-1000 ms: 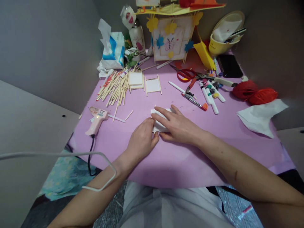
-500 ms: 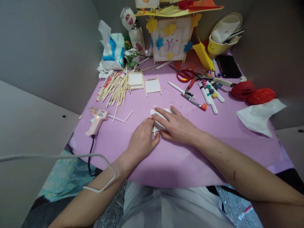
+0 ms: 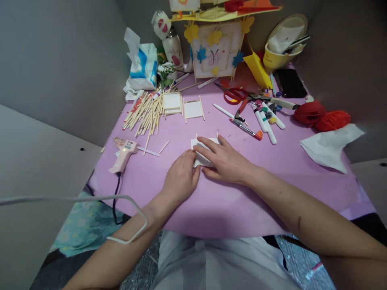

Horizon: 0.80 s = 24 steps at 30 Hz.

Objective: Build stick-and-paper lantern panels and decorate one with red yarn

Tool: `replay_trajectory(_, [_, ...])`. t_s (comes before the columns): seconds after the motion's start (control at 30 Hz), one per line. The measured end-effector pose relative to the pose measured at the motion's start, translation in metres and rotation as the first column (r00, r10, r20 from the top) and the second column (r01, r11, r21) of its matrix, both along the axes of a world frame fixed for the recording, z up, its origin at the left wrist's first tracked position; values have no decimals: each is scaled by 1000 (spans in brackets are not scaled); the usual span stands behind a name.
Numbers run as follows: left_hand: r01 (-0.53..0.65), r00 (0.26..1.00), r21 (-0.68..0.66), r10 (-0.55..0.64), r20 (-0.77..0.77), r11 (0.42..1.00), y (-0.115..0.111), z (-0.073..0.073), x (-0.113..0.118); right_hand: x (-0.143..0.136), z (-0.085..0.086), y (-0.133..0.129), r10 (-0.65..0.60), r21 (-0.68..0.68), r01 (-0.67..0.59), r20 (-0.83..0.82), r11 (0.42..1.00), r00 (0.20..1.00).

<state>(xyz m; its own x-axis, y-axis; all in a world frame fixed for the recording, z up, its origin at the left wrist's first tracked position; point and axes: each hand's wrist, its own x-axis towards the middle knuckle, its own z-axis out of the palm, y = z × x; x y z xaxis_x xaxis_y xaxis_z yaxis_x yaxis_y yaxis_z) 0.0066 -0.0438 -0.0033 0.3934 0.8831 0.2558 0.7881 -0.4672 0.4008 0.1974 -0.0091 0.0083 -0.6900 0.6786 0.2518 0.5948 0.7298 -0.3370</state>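
A small white card with thin wooden sticks along its sides lies on the purple table under both hands. My left hand is at its left edge, fingers bent together and pressed on that side, thumb at the near corner. Over the card's right part spreads my right hand, its fingers apart and its thumb by the near edge. Much of the card is hidden beneath it. Two similar stick-framed white cards, one on the left and another beside it, lie farther back.
A pink glue gun lies at the left, near a pile of wooden sticks. Red-handled scissors, markers and red yarn are at the right. A decorated stick house stands behind. A white cable crosses my left forearm.
My left thumb has shifted slightly up and left along the card's near corner. The stick end that stuck out there is now hidden. My right hand stays nearly still.
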Motion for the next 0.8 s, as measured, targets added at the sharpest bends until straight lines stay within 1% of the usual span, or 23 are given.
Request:
replay_trajectory(0.17, [-2,1000,28,3,-8,1000,0,-3,-1,-1,-2,1,-28,7,28,-1,1000,1000])
replay_trajectory(0.27, [-22,1000,35,22,1,999,0,-3,-1,0,-4,0,-61,-30,60,-19,998,998])
replay_trajectory(0.37, [-58,998,-4,58,38,998,1,-1,-1,0,-5,-2,-112,-83,109,-35,991,993])
replay_trajectory(0.47, [-80,991,-90,89,100,993,3,3,-6,-2,-5,-4,-150,-108,145,-44,984,988])
replay_trajectory(0.53, [-42,986,-153,66,152,987,5,6,-12,-3,-5,-5,-161,-112,155,-53,982,985])
replay_trajectory(0.67, [83,978,-232,-35,204,969,10,11,-24,-3,-5,-5,-165,-120,157,-64,980,984])
replay_trajectory(0.8, [101,978,-255,-50,202,962,13,14,-27,-3,-5,-4,-169,-113,161,-68,981,983])
